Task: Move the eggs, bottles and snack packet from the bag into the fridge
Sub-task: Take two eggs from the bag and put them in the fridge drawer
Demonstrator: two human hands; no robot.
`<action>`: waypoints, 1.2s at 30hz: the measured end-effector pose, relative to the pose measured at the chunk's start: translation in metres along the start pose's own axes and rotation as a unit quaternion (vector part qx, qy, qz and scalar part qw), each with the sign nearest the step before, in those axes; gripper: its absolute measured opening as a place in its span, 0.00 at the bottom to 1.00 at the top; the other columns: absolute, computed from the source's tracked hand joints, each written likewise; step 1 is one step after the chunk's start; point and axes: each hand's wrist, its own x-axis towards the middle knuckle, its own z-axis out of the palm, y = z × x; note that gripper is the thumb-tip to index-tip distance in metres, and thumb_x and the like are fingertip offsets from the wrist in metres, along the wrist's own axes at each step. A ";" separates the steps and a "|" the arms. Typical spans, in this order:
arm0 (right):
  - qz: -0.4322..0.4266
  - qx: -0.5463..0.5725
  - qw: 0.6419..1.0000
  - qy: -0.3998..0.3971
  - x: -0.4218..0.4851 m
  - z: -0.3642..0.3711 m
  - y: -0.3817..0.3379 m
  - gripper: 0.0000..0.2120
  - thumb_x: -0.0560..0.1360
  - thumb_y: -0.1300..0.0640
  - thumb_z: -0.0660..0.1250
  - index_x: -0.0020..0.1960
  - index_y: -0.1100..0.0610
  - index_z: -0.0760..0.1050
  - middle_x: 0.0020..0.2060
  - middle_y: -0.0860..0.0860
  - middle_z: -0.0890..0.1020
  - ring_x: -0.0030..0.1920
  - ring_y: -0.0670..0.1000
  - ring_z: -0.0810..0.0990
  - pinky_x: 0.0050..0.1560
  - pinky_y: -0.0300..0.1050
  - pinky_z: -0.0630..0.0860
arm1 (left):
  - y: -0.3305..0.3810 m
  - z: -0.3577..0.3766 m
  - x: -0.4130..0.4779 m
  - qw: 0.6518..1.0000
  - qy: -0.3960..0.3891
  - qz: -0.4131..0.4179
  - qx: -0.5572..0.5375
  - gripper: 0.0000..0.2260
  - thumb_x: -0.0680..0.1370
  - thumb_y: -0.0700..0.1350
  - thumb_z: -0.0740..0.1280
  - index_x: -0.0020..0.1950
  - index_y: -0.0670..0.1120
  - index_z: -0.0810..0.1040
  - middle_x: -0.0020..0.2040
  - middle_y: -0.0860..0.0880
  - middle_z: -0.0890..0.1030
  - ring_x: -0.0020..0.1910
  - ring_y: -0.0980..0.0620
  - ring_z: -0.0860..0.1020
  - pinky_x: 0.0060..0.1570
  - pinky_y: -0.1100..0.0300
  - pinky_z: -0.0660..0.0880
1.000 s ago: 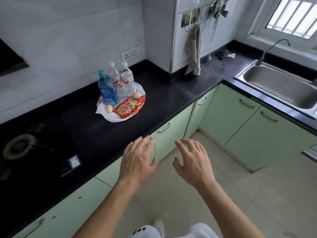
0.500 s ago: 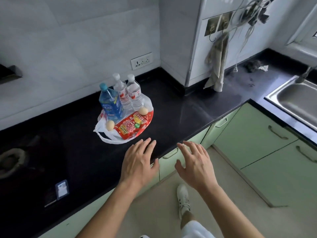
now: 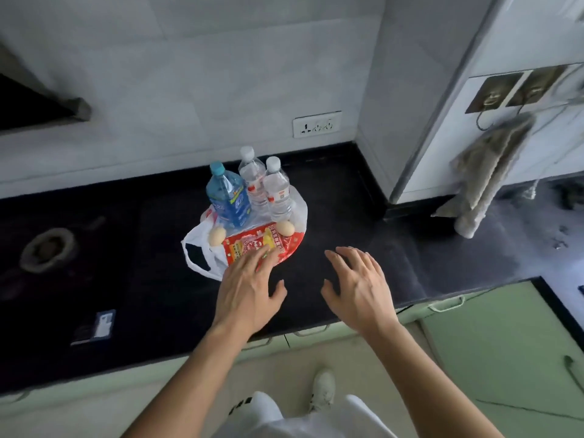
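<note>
A white plastic bag [image 3: 197, 257] lies flattened on the black counter [image 3: 331, 216]. On it stand a blue bottle [image 3: 228, 199] and two clear bottles [image 3: 254, 180] [image 3: 278, 192]. One egg [image 3: 217, 237] lies left of the red snack packet [image 3: 249, 243], another egg [image 3: 285, 228] at its upper right. My left hand [image 3: 248, 290] is open with fingers spread, fingertips over the packet's near edge. My right hand [image 3: 358, 284] is open above the bare counter, right of the bag. The fridge is not in view.
A gas burner [image 3: 47, 249] and a small card [image 3: 101, 324] sit on the counter's left. A wall socket [image 3: 317, 124] is behind the bottles. A cloth [image 3: 486, 172] hangs at the right by a tiled pillar. Green cabinet drawers [image 3: 474, 327] run below the counter.
I have stepped closer to the counter. Both open hands moved forward; the left now reaches the snack packet, the right is over the counter beside the bag.
</note>
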 end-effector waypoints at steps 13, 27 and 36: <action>-0.079 0.034 0.995 -0.046 0.045 0.038 -0.049 0.25 0.71 0.51 0.69 0.67 0.55 0.77 0.61 0.54 0.81 0.63 0.58 0.78 0.65 0.60 0.75 | -0.061 0.002 -0.018 0.996 0.024 -0.085 -0.013 0.28 0.74 0.54 0.67 0.72 0.45 0.72 0.68 0.46 0.77 0.68 0.47 0.74 0.65 0.51 0.73; -0.027 0.023 0.997 -0.071 0.096 0.077 -0.044 0.25 0.73 0.51 0.72 0.68 0.56 0.76 0.61 0.55 0.80 0.61 0.60 0.79 0.53 0.58 0.81 | -0.136 0.024 0.037 0.972 0.088 -0.162 -0.144 0.24 0.74 0.46 0.73 0.69 0.46 0.74 0.64 0.48 0.79 0.62 0.48 0.77 0.59 0.54 0.74; 0.095 0.069 0.988 -0.102 0.144 0.126 -0.035 0.24 0.76 0.51 0.68 0.71 0.52 0.72 0.61 0.53 0.77 0.58 0.56 0.75 0.49 0.51 0.75 | -0.169 0.075 0.105 0.960 0.091 -0.193 -0.183 0.22 0.73 0.46 0.75 0.66 0.46 0.77 0.57 0.45 0.80 0.55 0.47 0.79 0.56 0.50 0.78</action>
